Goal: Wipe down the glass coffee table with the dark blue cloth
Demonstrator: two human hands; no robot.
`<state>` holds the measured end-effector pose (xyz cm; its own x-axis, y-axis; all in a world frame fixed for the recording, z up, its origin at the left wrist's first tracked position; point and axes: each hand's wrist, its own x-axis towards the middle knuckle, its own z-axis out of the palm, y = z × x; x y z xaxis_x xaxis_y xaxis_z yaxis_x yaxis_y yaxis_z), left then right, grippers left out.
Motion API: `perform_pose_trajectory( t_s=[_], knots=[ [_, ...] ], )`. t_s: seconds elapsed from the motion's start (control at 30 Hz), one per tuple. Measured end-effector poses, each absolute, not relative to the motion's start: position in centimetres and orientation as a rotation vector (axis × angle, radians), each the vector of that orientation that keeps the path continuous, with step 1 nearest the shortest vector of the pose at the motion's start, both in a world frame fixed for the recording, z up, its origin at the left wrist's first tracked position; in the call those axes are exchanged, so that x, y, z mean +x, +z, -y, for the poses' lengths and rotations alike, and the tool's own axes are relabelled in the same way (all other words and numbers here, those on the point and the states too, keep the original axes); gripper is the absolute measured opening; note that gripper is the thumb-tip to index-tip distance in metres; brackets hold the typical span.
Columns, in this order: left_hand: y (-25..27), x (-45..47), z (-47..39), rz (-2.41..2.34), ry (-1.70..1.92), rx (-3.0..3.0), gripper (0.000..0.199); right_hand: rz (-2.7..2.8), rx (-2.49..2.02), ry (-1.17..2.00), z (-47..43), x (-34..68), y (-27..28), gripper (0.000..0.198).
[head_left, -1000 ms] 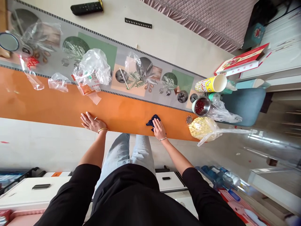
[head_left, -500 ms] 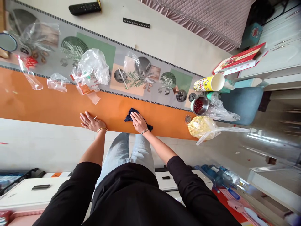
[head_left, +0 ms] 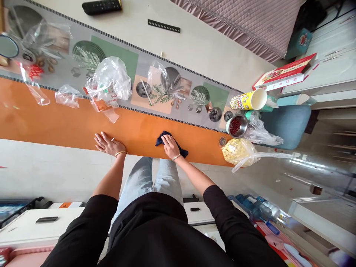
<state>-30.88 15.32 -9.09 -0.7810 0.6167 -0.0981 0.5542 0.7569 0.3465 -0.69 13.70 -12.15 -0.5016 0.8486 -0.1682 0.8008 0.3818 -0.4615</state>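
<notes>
My left hand (head_left: 107, 144) lies flat on the orange tabletop (head_left: 139, 129) near its front edge, fingers spread and nothing held. To the right, my right hand (head_left: 170, 146) presses down on a crumpled dark blue cloth (head_left: 182, 151), its fingers over the cloth. Part of the cloth is hidden beneath the palm; its ends stick out at the fingertips and beside the wrist. Beyond both hands runs a patterned table runner (head_left: 130, 52). A crumpled clear plastic bag (head_left: 111, 78) and a red-orange packet (head_left: 100, 104) rest there, past my left hand.
At the table's right end stand a tied bag of yellow snacks (head_left: 237, 152), a metal bowl with red pieces (head_left: 236, 125) and a popcorn cup (head_left: 249, 100). A blue chair (head_left: 289, 124) is beside them. A mug (head_left: 16, 50) and a plastic scrap (head_left: 68, 96) are at the left.
My right hand and the dark blue cloth have slid a short way to the right along the orange tabletop. The left hand has stayed in place.
</notes>
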Motion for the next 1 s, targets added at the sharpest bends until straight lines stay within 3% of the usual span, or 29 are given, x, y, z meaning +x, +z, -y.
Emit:
perform_pose_trajectory(
  t_s=[0.17,0.6,0.73,1.0],
  knots=[
    [-9.1,-30.8,-15.3,-2.734,0.460,0.911,0.059,2.521,-1.460,0.737,-15.4,-4.6,-12.4,0.056],
    [-9.3,-31.1,-15.3,-2.747,0.486,0.895,0.058,2.521,-1.872,0.600,-6.5,10.0,-11.2,0.059],
    [-9.9,-31.4,-15.1,-2.742,0.463,0.908,0.059,2.599,-1.752,0.638,-6.3,5.7,-11.5,0.060],
    [-10.6,-31.8,-14.7,-2.743,0.463,0.914,0.056,2.803,-0.964,0.882,-9.3,-13.8,-11.4,0.058]
  ],
)
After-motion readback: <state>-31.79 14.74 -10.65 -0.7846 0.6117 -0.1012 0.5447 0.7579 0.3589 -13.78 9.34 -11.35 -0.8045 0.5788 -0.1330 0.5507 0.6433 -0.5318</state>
